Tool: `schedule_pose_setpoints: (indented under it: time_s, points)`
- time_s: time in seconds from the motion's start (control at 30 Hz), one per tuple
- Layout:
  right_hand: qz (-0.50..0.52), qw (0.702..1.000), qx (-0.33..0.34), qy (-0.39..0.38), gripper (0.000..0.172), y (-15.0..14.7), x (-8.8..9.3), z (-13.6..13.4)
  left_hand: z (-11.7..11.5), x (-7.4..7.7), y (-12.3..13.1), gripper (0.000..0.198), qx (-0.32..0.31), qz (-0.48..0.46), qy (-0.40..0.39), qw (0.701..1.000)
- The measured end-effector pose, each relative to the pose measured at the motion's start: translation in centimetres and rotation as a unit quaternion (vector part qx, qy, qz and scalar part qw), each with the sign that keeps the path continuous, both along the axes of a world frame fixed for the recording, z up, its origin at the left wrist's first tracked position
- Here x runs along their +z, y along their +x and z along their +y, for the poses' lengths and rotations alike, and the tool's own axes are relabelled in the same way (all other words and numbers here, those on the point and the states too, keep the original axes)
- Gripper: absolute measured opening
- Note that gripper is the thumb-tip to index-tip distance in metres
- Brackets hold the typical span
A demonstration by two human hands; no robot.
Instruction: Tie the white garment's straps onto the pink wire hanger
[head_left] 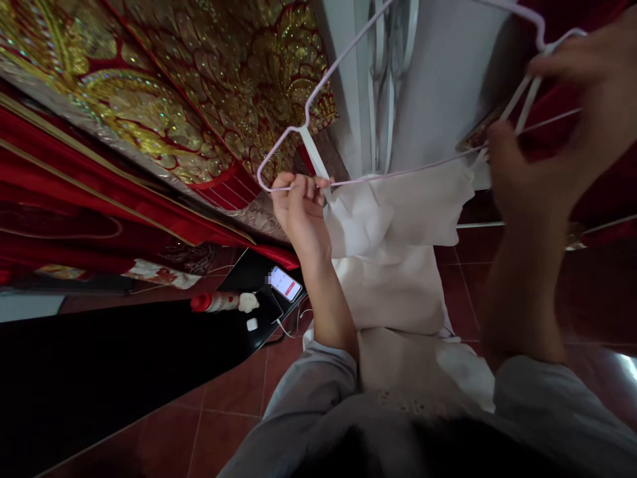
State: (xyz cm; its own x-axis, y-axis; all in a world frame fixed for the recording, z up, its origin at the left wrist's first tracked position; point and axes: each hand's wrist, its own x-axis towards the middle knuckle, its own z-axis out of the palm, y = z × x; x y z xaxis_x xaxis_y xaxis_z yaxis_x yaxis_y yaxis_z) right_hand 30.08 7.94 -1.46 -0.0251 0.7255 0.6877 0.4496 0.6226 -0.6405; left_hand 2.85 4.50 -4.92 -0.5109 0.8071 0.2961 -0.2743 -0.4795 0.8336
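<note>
A thin pale pink clothes hanger is held up in front of me, tilted. My left hand is closed round its lower bar near the left corner, with fingertips at a white strap looped over the hanger's notch. My right hand is at the hanger's other end, thumb and fingers spread apart beside a pair of white straps; whether it touches them I cannot tell. Below the bar hangs a cream-white garment in layered folds.
Red and gold sequined garments hang on the left. A black tabletop bears a lit phone, a red-capped bottle and a small white case. Ahead stands a pale panel with white strips. The floor is red tile.
</note>
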Motion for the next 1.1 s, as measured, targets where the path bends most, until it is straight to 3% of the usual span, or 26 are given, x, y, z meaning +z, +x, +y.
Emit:
schedule_pose_setpoints:
  time_s: [0.07, 0.13, 0.23, 0.33, 0.4, 0.5, 0.6, 0.67, 0.73, 0.8, 0.83, 0.87, 0.97, 1.1]
  points:
    - [-0.101, 0.991, -0.011, 0.089, 0.037, -2.3, -1.4, -1.2, 0.1, -0.1, 0.5, 0.023, 0.007, -0.009, 0.004, 1.000]
    - [-0.177, 0.982, 0.020, 0.067, 0.035, -4.4, -2.8, -1.9, 0.2, -0.5, 0.9, 0.024, 0.006, -0.038, 0.027, 0.999]
    - [-0.189, 0.982, 0.008, 0.016, 0.034, -6.4, -4.2, -2.2, -0.2, -1.7, 1.3, 0.026, 0.025, -0.059, 0.040, 0.997]
    - [-0.164, 0.986, -0.007, 0.027, 0.035, -7.0, -4.8, -2.3, -2.0, -1.8, 1.1, 0.019, -0.014, 0.063, -0.018, 0.998]
    - [-0.155, 0.987, -0.016, 0.029, 0.033, -7.0, -5.1, -2.4, -3.7, -0.5, 0.8, 0.023, -0.062, 0.163, -0.062, 0.983]
    - [-0.146, 0.989, -0.030, 0.016, 0.027, -6.8, -5.3, -2.4, -5.6, 3.0, 0.0, 0.026, -0.101, 0.209, -0.080, 0.969]
    - [-0.127, 0.991, -0.018, 0.045, 0.029, -6.7, -5.5, -2.4, -5.0, 6.2, -1.5, 0.027, -0.122, 0.149, 0.002, 0.981]
    - [-0.117, 0.991, -0.008, 0.061, 0.031, -6.6, -5.6, -2.3, -3.4, 6.9, -2.8, 0.025, -0.105, 0.121, 0.021, 0.987]
    - [-0.118, 0.992, -0.003, 0.052, 0.032, -6.5, -5.8, -2.3, -1.5, 6.2, -4.0, 0.024, -0.024, 0.112, 0.046, 0.992]
    - [-0.123, 0.992, -0.003, 0.036, 0.034, -6.5, -6.1, -2.2, -0.2, 4.3, -4.5, 0.024, 0.138, 0.043, 0.050, 0.988]
    - [-0.126, 0.992, -0.004, 0.031, 0.035, -6.5, -6.2, -2.2, 0.1, 3.1, -4.4, 0.016, 0.166, 0.027, 0.031, 0.985]
    - [-0.129, 0.991, -0.005, 0.027, 0.036, -6.5, -6.3, -2.3, 0.2, 1.9, -4.0, 0.014, 0.166, 0.028, 0.003, 0.986]
    - [-0.133, 0.991, -0.007, 0.028, 0.039, -6.7, -6.2, -2.6, -0.3, -0.7, -2.0, 0.027, 0.075, 0.046, -0.068, 0.994]
    - [-0.135, 0.990, 0.011, 0.040, 0.044, -6.9, -6.2, -3.1, -1.0, -1.1, 1.1, 0.045, -0.018, 0.070, -0.058, 0.996]
